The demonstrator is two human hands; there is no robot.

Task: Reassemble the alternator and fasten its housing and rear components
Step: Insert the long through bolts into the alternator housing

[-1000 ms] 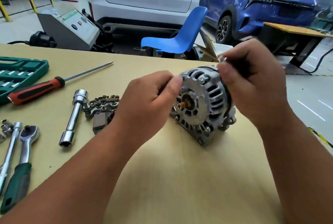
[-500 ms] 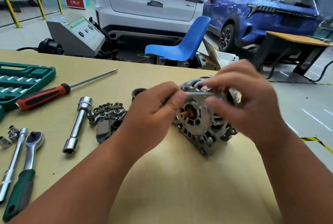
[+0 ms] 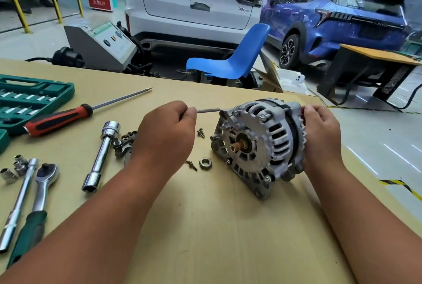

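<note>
Pinching long bolt [image 3: 209, 110], left grip [image 3: 164, 137]; right grip [image 3: 322, 137] curled round alternator [image 3: 258, 144].

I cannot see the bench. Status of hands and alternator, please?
Left hand pinches bolt, not yet inserted. Right hand grips alternator on table. Nut, screws loose beside it.

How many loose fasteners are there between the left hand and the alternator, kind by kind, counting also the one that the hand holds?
long bolt, pinched in the left hand: 1
small screws, on the table: 2
hex nut, on the table: 1
Total: 4
</note>
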